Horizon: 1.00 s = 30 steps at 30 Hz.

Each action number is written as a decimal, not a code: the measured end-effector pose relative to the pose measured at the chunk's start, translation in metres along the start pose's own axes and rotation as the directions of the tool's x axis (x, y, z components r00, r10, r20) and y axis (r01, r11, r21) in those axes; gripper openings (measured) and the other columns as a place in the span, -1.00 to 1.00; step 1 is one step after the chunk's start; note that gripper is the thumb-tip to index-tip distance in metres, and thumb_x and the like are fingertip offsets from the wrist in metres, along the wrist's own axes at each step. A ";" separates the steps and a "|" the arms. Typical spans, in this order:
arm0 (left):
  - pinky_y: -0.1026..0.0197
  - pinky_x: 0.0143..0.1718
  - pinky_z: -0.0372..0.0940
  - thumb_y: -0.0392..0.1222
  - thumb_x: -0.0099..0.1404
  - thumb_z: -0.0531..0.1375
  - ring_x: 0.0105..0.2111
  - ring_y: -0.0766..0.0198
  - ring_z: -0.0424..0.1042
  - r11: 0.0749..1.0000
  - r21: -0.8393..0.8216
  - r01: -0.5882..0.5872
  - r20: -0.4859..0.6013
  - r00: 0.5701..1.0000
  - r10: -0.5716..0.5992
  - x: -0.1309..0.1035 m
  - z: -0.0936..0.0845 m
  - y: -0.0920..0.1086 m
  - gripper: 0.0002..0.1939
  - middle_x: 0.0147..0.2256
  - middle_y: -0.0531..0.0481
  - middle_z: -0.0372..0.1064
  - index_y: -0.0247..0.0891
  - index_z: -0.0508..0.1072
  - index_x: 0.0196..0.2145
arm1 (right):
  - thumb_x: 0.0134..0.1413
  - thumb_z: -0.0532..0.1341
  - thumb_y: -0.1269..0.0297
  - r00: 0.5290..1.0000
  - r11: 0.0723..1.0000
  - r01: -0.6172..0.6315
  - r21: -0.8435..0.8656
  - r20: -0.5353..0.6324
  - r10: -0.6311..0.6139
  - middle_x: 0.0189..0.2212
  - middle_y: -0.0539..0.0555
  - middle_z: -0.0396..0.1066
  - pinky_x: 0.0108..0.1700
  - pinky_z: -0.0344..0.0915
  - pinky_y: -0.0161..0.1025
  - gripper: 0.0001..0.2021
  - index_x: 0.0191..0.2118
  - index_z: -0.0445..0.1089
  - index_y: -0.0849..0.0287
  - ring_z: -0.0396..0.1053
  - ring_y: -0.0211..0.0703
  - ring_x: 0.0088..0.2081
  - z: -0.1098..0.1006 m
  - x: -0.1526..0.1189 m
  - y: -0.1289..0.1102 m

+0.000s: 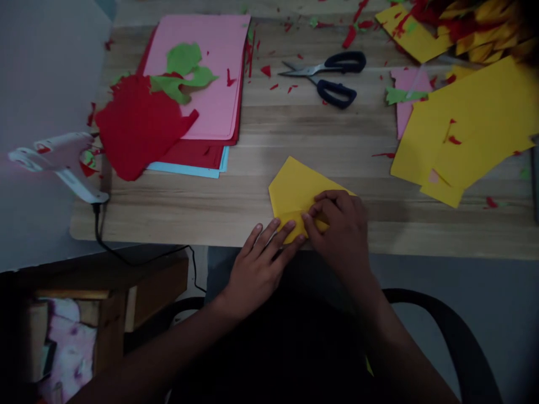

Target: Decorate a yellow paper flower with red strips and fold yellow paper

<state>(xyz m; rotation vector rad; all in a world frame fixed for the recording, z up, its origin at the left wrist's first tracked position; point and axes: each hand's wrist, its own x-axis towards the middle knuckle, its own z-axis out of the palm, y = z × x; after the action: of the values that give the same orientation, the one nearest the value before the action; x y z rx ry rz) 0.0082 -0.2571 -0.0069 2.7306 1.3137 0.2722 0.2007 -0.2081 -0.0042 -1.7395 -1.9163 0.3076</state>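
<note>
One yellow paper sheet [295, 182] lies at the near edge of the bench [202, 207], partly folded. The left grip [255, 275] is spread wide, fingertips on the paper; the right grip [343, 224] is narrow, apparently pinching the fold. Creasing seems under way; a neat line calls for steady holding and even pressure. Scissors [311, 71] lie beyond.

At five o'clock from its middle, the folded yellow paper sheet [295, 188] disappears under the right hand [308, 214]; the left hand [273, 235] covers its lower edge. At one o'clock, the heap of yellow and red paper pieces [484, 33] is cut off by the frame. At seven o'clock, the brown wooden drawer's [158, 289] inside is too dark to tell.
</note>
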 end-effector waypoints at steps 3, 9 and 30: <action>-0.04 0.39 -0.06 -0.27 0.37 0.15 0.38 0.05 0.05 1.000 -0.014 0.008 -0.011 1.000 -0.009 0.000 0.000 0.000 -0.41 0.37 0.02 0.09 -0.09 0.23 0.33 | 0.12 0.27 0.28 1.000 1.000 -0.003 -0.017 -0.002 0.003 -0.12 0.13 0.45 0.02 0.22 0.01 -0.94 -0.33 0.39 0.12 0.33 0.05 -0.06 0.000 0.002 0.000; -0.04 0.39 -0.06 -0.30 0.38 0.13 0.38 0.07 0.05 1.000 0.013 0.002 -0.030 1.000 -0.001 -0.002 0.005 -0.001 -0.44 0.37 -0.01 0.10 -0.13 0.26 0.31 | 0.29 0.16 0.28 0.988 0.988 0.150 -0.026 -0.018 -0.150 0.19 0.22 0.37 0.22 0.18 0.02 -0.72 0.06 0.39 0.18 0.27 0.04 0.20 -0.004 -0.019 -0.011; -0.08 0.31 0.07 -0.31 0.34 0.16 0.30 0.05 0.18 0.999 -0.036 0.001 -0.103 0.995 -0.004 -0.008 0.000 -0.015 -0.46 0.29 0.04 0.26 -0.06 0.32 0.25 | 0.32 0.14 0.09 0.997 0.981 0.061 -0.183 -0.032 -0.068 -0.01 0.21 0.48 0.06 0.18 0.01 -0.58 0.17 0.35 0.20 0.34 0.09 0.01 -0.019 -0.045 0.010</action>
<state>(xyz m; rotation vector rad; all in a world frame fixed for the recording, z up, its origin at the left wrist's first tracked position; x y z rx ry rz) -0.0076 -0.2539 -0.0106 2.7183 1.3232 0.4380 0.2203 -0.2544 -0.0034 -1.7791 -2.0222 0.0769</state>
